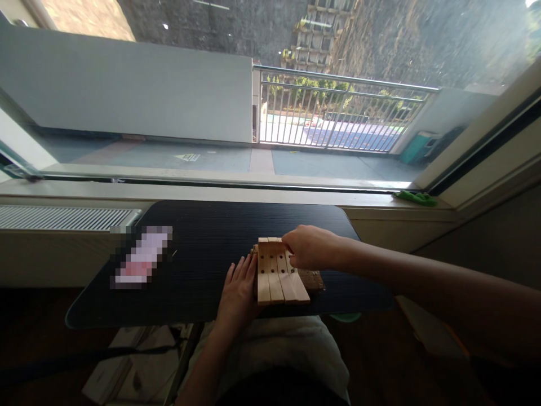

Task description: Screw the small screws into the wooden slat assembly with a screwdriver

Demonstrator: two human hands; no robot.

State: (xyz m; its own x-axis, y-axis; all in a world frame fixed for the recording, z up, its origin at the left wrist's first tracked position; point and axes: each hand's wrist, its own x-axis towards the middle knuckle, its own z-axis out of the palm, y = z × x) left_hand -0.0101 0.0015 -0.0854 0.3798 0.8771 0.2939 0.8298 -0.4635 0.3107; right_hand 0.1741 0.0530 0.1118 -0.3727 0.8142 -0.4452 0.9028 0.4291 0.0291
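A set of several pale wooden slats with holes (279,273) lies side by side on the dark table (203,254), near its front edge. My left hand (236,290) rests flat against the slats' left side, fingers stretched out. My right hand (310,248) reaches in from the right, its fingers curled down over the far right corner of the slats; what they pinch is hidden. A darker perforated wooden piece (313,279) shows just right of the slats, under my right wrist.
A blurred pink and white object (141,256) lies on the table's left part. Behind the table run a radiator grille (63,217) and a window sill with a green cloth (416,197). A large window looks onto a balcony railing.
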